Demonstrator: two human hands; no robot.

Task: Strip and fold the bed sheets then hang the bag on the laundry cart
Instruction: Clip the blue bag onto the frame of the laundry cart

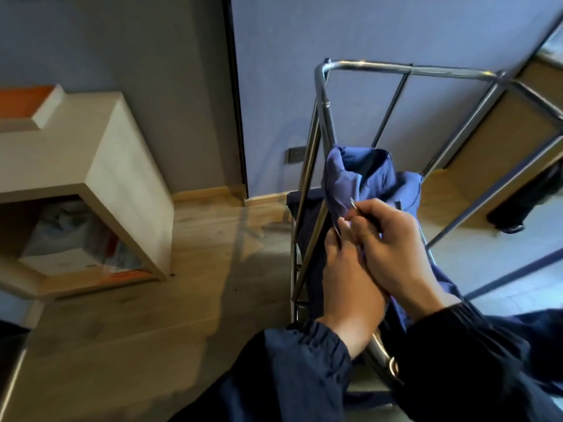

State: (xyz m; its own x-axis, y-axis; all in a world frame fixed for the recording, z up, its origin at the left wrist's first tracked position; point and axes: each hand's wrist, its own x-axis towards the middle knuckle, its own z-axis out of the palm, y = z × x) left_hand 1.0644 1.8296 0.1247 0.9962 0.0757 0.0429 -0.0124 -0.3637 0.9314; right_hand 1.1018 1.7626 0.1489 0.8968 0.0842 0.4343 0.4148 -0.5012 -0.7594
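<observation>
Both the left hand (350, 278) and right hand (393, 248) pinch the blue bag (365, 175) at its rim inside the laundry cart (316, 123), whose fabric looks soft, light and floppy, best gripped by its edge.

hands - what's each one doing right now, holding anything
Left hand: closed, pinching the blue bag fabric.
Right hand: closed on a small metal hook at the bag's edge.

Head camera looks steeply down, close over the cart frame (396, 68).
</observation>
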